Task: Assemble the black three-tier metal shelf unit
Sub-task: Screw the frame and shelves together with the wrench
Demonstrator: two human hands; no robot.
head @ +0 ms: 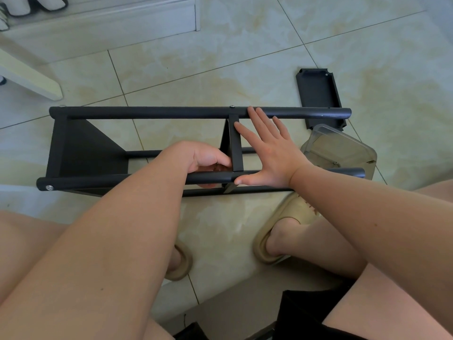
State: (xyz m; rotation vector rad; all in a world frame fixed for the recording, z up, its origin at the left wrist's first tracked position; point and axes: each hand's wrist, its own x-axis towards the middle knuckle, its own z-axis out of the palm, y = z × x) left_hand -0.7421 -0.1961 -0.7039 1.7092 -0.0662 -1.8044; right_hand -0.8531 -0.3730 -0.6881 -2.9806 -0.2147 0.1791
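Observation:
The black metal shelf unit [152,112] lies on its side on the tiled floor, its round posts running left to right. One shelf panel [83,148] sits at the left end and a second panel [235,146] stands mid-way along the posts. My left hand [203,158] reaches between the posts beside the middle panel, fingers curled around the near post [122,179]. My right hand [267,150] lies flat with fingers spread, pressing on the middle panel's right side, fingertips at the far post. A third loose black shelf panel [318,94] lies on the floor beyond the right end.
A clear plastic container [343,148] sits on the floor by the posts' right ends. My feet in tan slippers [277,231] are just in front of the unit. A white furniture base [103,18] and a pale board [27,74] lie at the upper left.

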